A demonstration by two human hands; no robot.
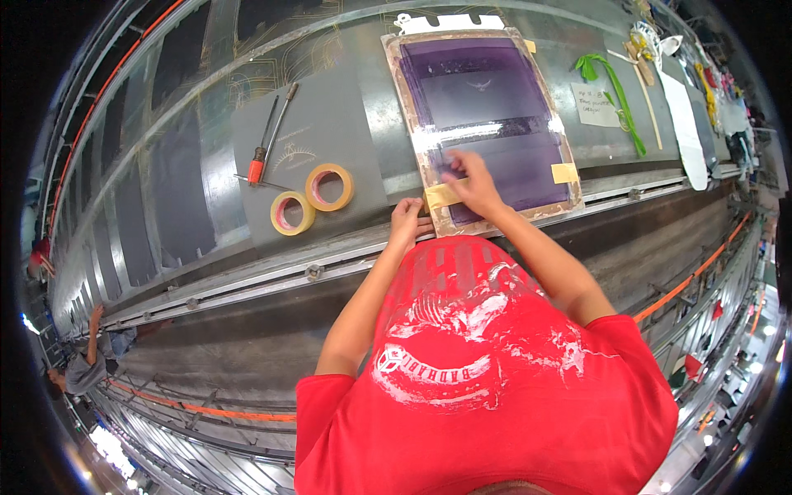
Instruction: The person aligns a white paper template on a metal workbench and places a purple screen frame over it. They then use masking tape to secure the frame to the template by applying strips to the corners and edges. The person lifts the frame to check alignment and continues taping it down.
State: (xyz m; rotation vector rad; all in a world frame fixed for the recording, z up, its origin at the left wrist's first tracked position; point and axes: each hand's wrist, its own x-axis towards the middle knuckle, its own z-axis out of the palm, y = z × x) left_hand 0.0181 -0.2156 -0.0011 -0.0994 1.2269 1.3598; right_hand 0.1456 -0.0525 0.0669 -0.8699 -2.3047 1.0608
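A screen printing frame (400, 87) with purple mesh and a small pale emblem lies on the long grey table. Strips of yellowish tape cross its near corners; the left strip (443, 195) is beside both of my hands. My left hand (407, 224) has its fingers bent against the frame's left edge, close to the near corner. Over the left tape strip, my right hand (476, 188) is closed with curled fingers, slightly blurred; what they pinch, if anything, is hidden. Two tape rolls, one (312, 216) nearer and one (350, 191) farther, rest left of the frame.
Left of the frame lie a red-handled screwdriver (256, 169) and another long tool (286, 111). Right of it are a handwritten note (596, 107), green ribbon (619, 89) and a white strip (686, 136). A metal rail (346, 257) edges the table; another person (85, 371) is far left.
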